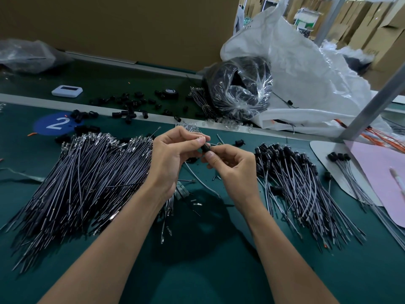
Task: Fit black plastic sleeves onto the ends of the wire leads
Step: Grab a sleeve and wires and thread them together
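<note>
Pinching 1 black sleeve (205, 148) between them, the left hand (173, 159) and the right hand (233, 166) meet above the middle of the green bench (208, 249). Each grip is closed on that sleeve: the left thumb lies on its upper end, the right thumb on its lower end, and the other fingers curl behind. A grey wire lead (199, 182) curves away from beneath the hands across the bench; the fingers hide whether it enters the sleeve.

To the left lies a broad fan of bare wire leads (83, 172), their metal tips pointing away from the person. To the right lies a second pile of sleeved leads (295, 178), each with a black cap at its far end. Loose sleeves (131, 105) are scattered along the far strip of the bench, near a blue circle marked 2 (54, 123), a small white device (67, 91) and a roll of tape (171, 92). A clear bag of black parts (238, 88) leans against a white sack (306, 73). A pink sheet (377, 172) lies at the right edge.
</note>
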